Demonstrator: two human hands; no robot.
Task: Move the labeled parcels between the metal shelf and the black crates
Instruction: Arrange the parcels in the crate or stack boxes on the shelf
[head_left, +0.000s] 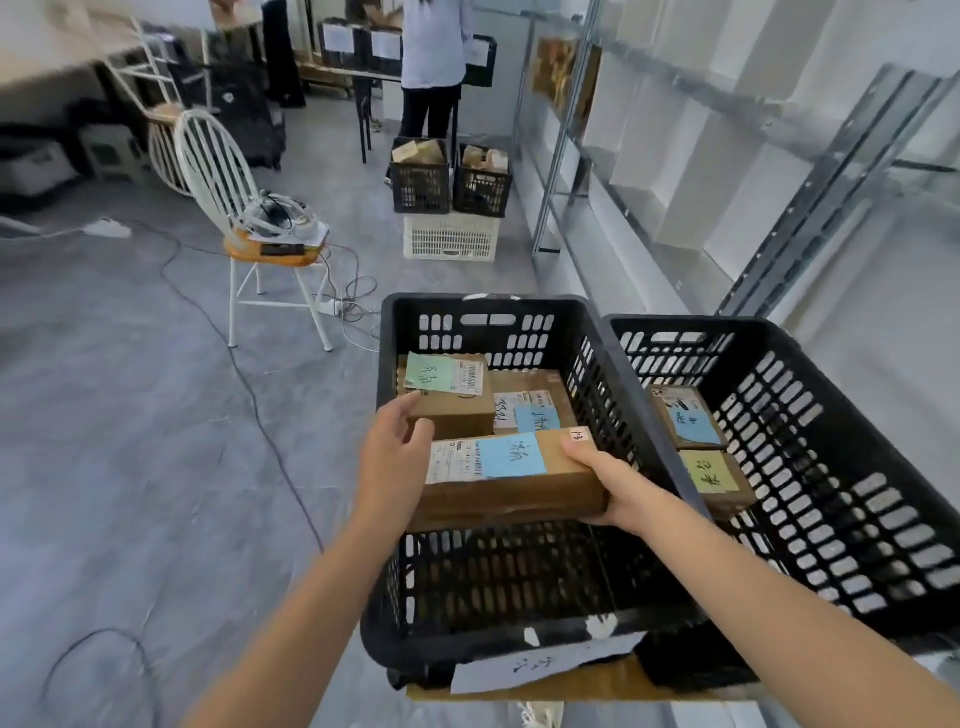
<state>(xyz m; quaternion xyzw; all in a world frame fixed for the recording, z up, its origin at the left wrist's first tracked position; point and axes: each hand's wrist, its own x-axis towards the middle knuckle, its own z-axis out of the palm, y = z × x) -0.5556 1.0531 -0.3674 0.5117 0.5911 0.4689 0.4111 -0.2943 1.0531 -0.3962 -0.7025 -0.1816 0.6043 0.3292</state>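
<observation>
Both hands hold a flat brown cardboard parcel with a blue label (519, 480) just above the left black slotted plastic crate (488, 306). The grip of the left hand (395, 457) is closed on its left end, and that of the right hand (610, 486) on its right end, thumb on top. Whether it is coming out or going in cannot be told. At that crate's far end lie a green-labelled brown parcel (447, 410) and a second blue-labelled parcel (535, 402). The right black crate (841, 467) holds a small blue-labelled parcel (688, 418) and a yellow-labelled parcel (714, 480). The grey metal shelf (675, 171) on the right shows bare boards nearby, so most of the moving likely remains.
</observation>
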